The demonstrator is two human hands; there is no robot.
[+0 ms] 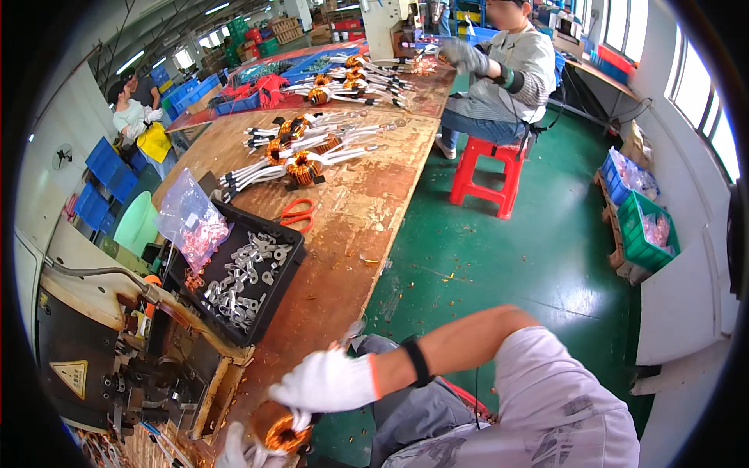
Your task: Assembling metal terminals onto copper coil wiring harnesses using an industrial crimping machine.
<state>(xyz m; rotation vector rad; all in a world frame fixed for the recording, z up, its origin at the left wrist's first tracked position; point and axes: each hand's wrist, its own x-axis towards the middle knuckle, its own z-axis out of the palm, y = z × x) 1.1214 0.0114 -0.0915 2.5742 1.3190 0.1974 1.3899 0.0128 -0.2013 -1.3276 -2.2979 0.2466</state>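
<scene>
A ring coil wound with copper wire is low in view, at the near edge of the wooden table. My right hand, in a white knitted glove, is closed round a white lead of this coil. A pinkish, partly clear end sticks out above that glove. At the coil's left side is my left hand, also gloved and closed on the coil; the lower edge cuts it off and its fingers show only partly. A black tray of silver cable lugs lies just beyond my hands.
A machine with a yellow warning sign stands left. A bag of pinkish pieces rests on the tray, with red-handled scissors beside it. Several finished coils lie farther up the table. A co-worker sits on a red stool at right.
</scene>
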